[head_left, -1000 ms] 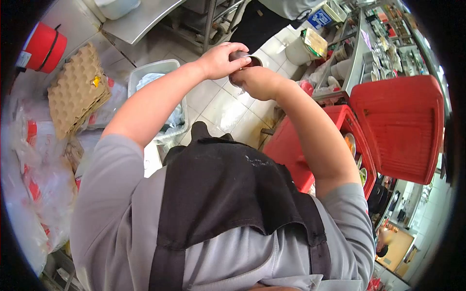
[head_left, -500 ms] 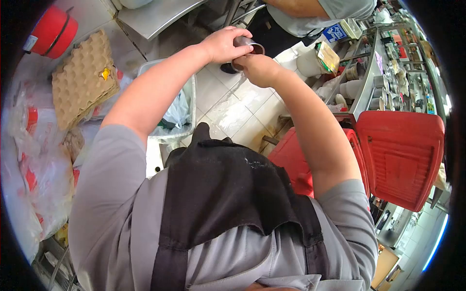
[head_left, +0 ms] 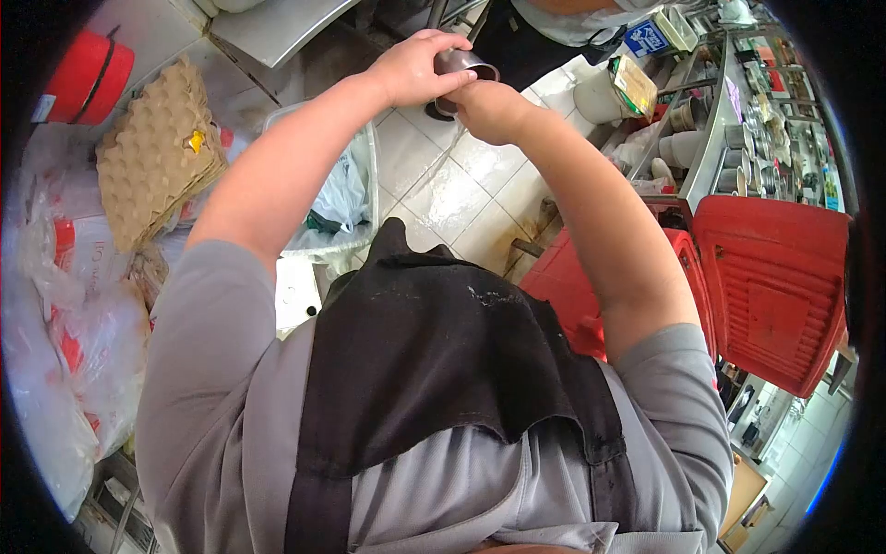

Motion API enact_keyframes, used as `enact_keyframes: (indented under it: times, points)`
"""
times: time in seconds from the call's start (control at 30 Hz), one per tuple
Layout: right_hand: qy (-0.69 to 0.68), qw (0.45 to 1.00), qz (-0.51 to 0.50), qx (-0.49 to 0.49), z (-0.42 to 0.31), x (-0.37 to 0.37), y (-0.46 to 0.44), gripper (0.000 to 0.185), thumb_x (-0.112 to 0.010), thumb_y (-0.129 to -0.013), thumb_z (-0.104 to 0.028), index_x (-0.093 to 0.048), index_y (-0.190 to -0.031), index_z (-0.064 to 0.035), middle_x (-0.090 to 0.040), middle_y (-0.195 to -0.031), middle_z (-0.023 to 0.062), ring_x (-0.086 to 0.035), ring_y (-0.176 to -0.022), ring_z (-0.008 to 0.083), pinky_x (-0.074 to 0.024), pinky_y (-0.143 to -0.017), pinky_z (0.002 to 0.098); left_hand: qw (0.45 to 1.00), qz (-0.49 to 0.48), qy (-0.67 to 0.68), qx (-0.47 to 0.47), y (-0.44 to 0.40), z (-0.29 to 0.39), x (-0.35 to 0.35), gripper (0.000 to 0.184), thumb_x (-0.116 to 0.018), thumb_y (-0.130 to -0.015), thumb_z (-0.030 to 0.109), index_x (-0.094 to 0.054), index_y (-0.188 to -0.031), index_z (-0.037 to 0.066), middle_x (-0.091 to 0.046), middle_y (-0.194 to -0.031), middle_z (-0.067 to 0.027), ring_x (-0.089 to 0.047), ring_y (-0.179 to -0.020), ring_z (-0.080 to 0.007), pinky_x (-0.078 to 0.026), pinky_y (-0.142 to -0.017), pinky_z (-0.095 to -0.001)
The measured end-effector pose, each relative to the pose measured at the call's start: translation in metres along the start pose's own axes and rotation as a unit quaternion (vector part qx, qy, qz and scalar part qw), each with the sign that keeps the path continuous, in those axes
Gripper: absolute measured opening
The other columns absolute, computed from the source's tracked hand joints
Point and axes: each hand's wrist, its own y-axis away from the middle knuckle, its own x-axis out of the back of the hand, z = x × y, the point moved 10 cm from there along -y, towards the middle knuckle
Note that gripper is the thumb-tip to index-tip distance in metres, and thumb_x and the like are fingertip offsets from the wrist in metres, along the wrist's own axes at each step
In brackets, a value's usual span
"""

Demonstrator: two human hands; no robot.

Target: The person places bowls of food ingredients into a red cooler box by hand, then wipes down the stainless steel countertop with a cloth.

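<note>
A small dark metal cup (head_left: 459,62) is held out in front of me at the top centre, its rim facing right. My left hand (head_left: 420,69) wraps round its left side, with the thumb along the near edge. Against the cup's near side rests my right hand (head_left: 491,109), its fingers curled and partly hidden. The inside of the cup cannot be made out. Wet floor tiles (head_left: 448,198) show below the hands.
Egg trays (head_left: 157,152) and plastic-wrapped packs (head_left: 88,305) are on the left. A lined bin (head_left: 369,175) stands below my left forearm. On the right are a red cooler lid (head_left: 771,291) and a metal counter (head_left: 715,120). A person in dark trousers (head_left: 512,46) stands ahead.
Both hands have moved up slightly in the view with the cup still between them. The other person's arm, visible half a second ago, is now mostly out of the top edge.
</note>
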Motion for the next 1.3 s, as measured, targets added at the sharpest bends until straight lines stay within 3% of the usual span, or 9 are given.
enact_keyframes:
  times: [0.5, 0.7, 0.8, 0.87, 0.9, 1.0, 1.03, 1.2, 1.3]
  points:
    - [0.006, 0.998, 0.065, -0.024, 0.001, 0.016, 0.019, 0.033, -0.054, -0.086, -0.007, -0.063, -0.118, -0.0097, -0.068, -0.11, 0.0196, -0.065, -0.102, 0.0367, -0.0502, -0.092, 0.0468, 0.997, 0.009, -0.051, -0.057, -0.011, 0.035, 0.004, 0.05, -0.075, -0.083, 0.039, -0.062, -0.125, 0.016, -0.057, -0.129, -0.0099, -0.059, -0.114, -0.0277, -0.049, -0.099, -0.0369]
    - [0.001, 0.995, 0.094, -0.046, 0.004, 0.021, 0.031, 0.028, -0.054, -0.084, -0.006, -0.068, -0.108, -0.0056, -0.07, -0.104, 0.0195, -0.066, -0.101, 0.0364, -0.0502, -0.091, 0.0465, 0.99, 0.015, -0.111, -0.087, -0.013, 0.067, 0.011, 0.05, -0.076, -0.08, 0.037, -0.063, -0.124, 0.016, -0.055, -0.135, -0.0121, -0.058, -0.119, -0.0309, -0.048, -0.1, -0.0383]
    - [0.214, 0.974, 0.032, -0.058, 0.006, 0.005, 0.037, 0.019, -0.059, -0.079, -0.008, -0.072, -0.093, -0.0057, -0.072, -0.095, 0.0169, -0.071, -0.088, 0.031, -0.0559, -0.078, 0.0438, 0.976, 0.032, -0.143, -0.158, -0.014, 0.095, 0.012, 0.052, -0.075, -0.08, 0.035, -0.063, -0.127, 0.015, -0.053, -0.139, -0.015, -0.054, -0.125, -0.0341, -0.045, -0.104, -0.0406]
    - [0.024, 0.987, 0.09, -0.134, 0.014, 0.021, 0.056, 0.02, -0.061, -0.079, -0.008, -0.071, -0.096, -0.0045, -0.072, -0.096, 0.0176, -0.071, -0.09, 0.0304, -0.0565, -0.079, 0.0436, 0.987, -0.013, -0.091, -0.128, -0.018, 0.115, 0.005, 0.052, -0.075, -0.079, 0.03, -0.063, -0.127, 0.013, -0.052, -0.141, -0.0141, -0.052, -0.128, -0.034, -0.044, -0.106, -0.0419]
    - [0.027, 0.993, 0.052, -0.102, 0.008, 0.017, 0.061, 0.021, -0.059, -0.081, -0.008, -0.07, -0.098, -0.0029, -0.072, -0.097, 0.0176, -0.071, -0.091, 0.0312, -0.0567, -0.08, 0.043, 0.98, 0.018, -0.122, -0.159, -0.014, 0.126, 0.003, 0.049, -0.078, -0.077, 0.026, -0.065, -0.123, 0.013, -0.055, -0.137, -0.0152, -0.06, -0.115, -0.0324, -0.051, -0.093, -0.0384]
    - [-0.055, 0.983, 0.079, -0.155, 0.005, 0.019, 0.07, 0.026, -0.061, -0.077, -0.007, -0.069, -0.101, -0.0035, -0.071, -0.098, 0.0162, -0.069, -0.096, 0.0339, -0.0556, -0.085, 0.0428, 0.973, 0.014, -0.101, -0.206, -0.008, 0.133, 0.002, 0.049, -0.079, -0.076, 0.019, -0.062, -0.12, 0.008, -0.054, -0.136, -0.0161, -0.056, -0.118, -0.0366, -0.048, -0.098, -0.0421]
    - [0.017, 0.99, 0.08, -0.114, 0.006, 0.009, 0.053, 0.027, -0.061, -0.077, -0.007, -0.069, -0.102, -0.0041, -0.071, -0.102, 0.0151, -0.068, -0.1, 0.0324, -0.0547, -0.086, 0.0421, 0.966, 0.022, -0.119, -0.228, -0.007, 0.136, 0.003, 0.049, -0.079, -0.076, 0.019, -0.062, -0.121, 0.009, -0.054, -0.136, -0.0169, -0.055, -0.119, -0.0379, -0.046, -0.1, -0.0426]
    - [0.034, 0.989, 0.088, -0.111, -0.003, 0.007, 0.093, 0.024, -0.062, -0.079, -0.013, -0.071, -0.099, -0.0065, -0.072, -0.1, 0.0113, -0.066, -0.104, 0.0296, -0.046, -0.098, 0.0456, 0.994, 0.014, 0.007, -0.11, -0.008, 0.092, -0.036, 0.04, -0.073, -0.088, 0.019, -0.061, -0.123, 0.005, -0.059, -0.128, -0.0126, -0.058, -0.116, -0.027, -0.046, -0.099, -0.0367]
    - [0.044, 0.985, 0.069, -0.154, -0.025, 0.031, 0.143, 0.02, -0.062, -0.081, -0.017, -0.072, -0.095, -0.0079, -0.072, -0.098, 0.0095, -0.064, -0.104, 0.0287, -0.0427, -0.098, 0.0483, 0.947, -0.057, 0.287, 0.131, -0.007, 0.029, -0.092, 0.037, -0.066, -0.096, 0.029, -0.061, -0.124, 0.004, -0.065, -0.112, -0.0048, -0.062, -0.101, -0.0144, -0.049, -0.087, -0.0284]
